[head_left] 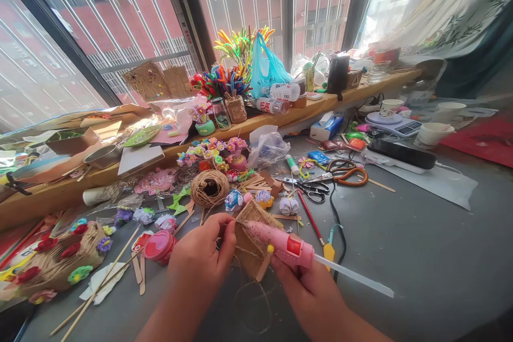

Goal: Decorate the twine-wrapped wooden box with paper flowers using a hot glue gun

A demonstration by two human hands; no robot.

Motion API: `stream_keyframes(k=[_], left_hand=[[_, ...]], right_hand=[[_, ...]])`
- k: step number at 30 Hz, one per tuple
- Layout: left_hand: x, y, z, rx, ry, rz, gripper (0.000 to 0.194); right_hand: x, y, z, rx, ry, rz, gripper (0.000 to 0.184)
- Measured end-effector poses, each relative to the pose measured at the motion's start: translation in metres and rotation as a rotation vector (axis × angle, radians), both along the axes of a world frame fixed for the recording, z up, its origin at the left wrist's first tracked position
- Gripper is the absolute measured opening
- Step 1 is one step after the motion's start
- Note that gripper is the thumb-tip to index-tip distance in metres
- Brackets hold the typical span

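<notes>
My right hand (300,280) is wrapped round a pink hot glue gun (266,236), with a clear white glue stick (355,276) poking out of its back. The gun's nozzle points left at the upper corner of a brown box wrapped in jute twine (250,256). At that corner, my left hand (206,251) pinches twine between thumb and forefinger, close to the nozzle. A thin loop of twine (253,326) hangs below the box. The gun hides part of the box. Just behind stands a ball of jute twine (209,188).
Crumpled paper flowers (234,200), black scissors (312,188) and orange-handled scissors (350,173) lie beyond my hands. Left are a pink-lidded jar (159,246), long wooden sticks (102,283) and a flower-covered twine piece (68,256). A black phone (401,154) lies right.
</notes>
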State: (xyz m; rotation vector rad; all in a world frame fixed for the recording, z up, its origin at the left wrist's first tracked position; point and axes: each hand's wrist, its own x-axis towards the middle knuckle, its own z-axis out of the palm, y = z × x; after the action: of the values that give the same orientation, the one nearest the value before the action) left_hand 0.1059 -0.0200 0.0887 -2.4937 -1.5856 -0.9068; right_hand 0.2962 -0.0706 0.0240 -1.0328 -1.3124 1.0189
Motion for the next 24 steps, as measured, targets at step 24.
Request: stream_keyframes(k=[24], left_hand=[[0.001, -0.003, -0.005, -0.001, -0.052, -0.030, 0.018]], right_hand=[[0.079, 0.017, -0.024, -0.421, 0.445, -0.162, 0.038]])
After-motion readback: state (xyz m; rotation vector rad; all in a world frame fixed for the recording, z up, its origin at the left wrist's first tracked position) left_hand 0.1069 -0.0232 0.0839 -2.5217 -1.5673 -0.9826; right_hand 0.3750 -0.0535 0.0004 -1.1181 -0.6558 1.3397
